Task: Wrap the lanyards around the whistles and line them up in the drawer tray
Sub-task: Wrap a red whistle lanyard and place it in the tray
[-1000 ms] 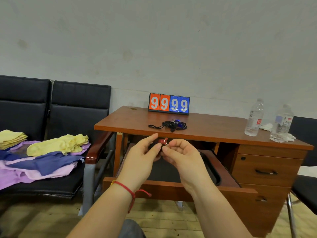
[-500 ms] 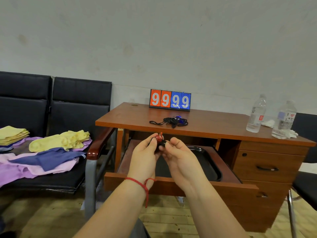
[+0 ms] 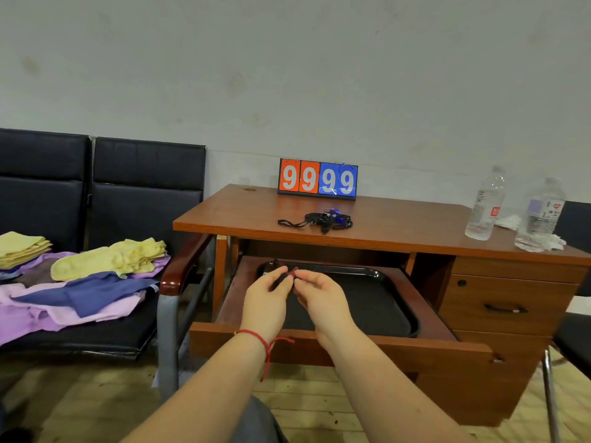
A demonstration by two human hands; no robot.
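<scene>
Both hands, the left hand [image 3: 267, 295] and right hand [image 3: 321, 295], pinch 1 red whistle [image 3: 292, 272] between fingertips, now lowered from counter [image 3: 399, 225] height to over the drawer's black tray [image 3: 383, 302].

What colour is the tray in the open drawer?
Black; the plastic tray shows best in the head view.

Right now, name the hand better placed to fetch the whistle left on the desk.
Right, probably. Both hands pinch the red whistle over the tray, but the desk whistle lies up and right of them, on the right hand's side.
</scene>
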